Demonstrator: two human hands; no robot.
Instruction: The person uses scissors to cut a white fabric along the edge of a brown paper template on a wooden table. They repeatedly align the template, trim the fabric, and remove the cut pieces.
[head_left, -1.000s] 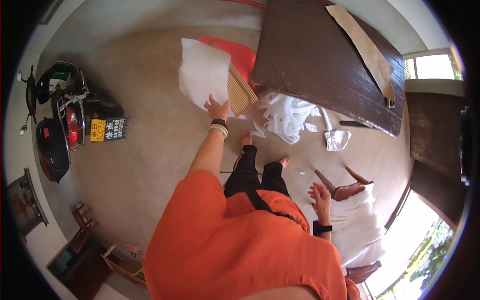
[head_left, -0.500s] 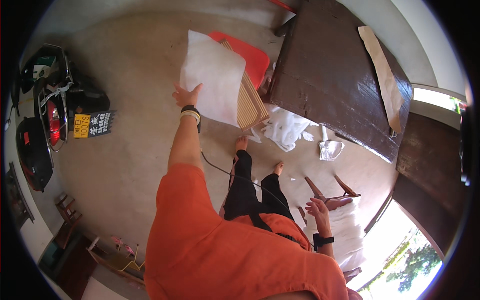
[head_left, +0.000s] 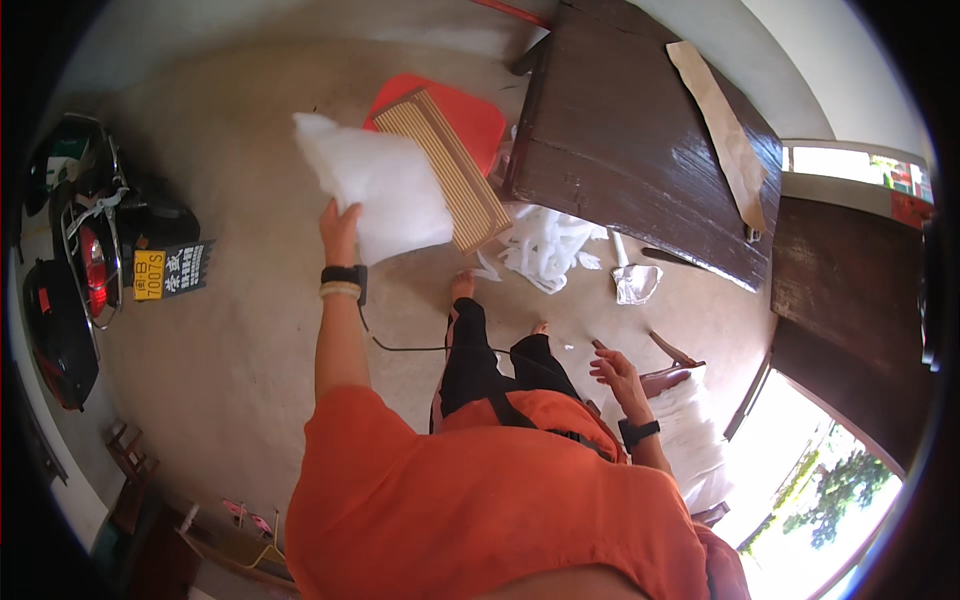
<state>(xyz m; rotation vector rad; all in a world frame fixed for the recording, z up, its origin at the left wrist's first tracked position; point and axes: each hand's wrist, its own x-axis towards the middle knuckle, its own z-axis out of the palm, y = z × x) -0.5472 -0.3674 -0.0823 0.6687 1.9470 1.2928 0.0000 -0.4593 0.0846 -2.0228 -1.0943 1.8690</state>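
Observation:
My left hand (head_left: 340, 235) is closed on the near edge of a white sheet of fluffy wadding (head_left: 385, 190), its thumb on the upper side. The sheet is tilted and covers the left part of a slatted wooden board (head_left: 445, 165). That board lies on a red plastic stool (head_left: 470, 115). My right hand (head_left: 622, 385) is raised near my right side, fingers apart, with nothing in it. Below it, more white wadding (head_left: 685, 425) lies over a wooden chair (head_left: 670, 380).
At right of the stool stands a dark wooden table (head_left: 620, 140) with a strip of brown paper (head_left: 720, 130) on it. White scraps (head_left: 550, 250) and a crumpled white piece (head_left: 637, 283) lie on the floor. A motorbike (head_left: 95, 250) is at the left; a thin cable (head_left: 430, 349) crosses before my legs.
My left hand has drawn the wadding sheet left and toward me, off much of the slatted board, so more slats show. My right hand stays raised and empty.

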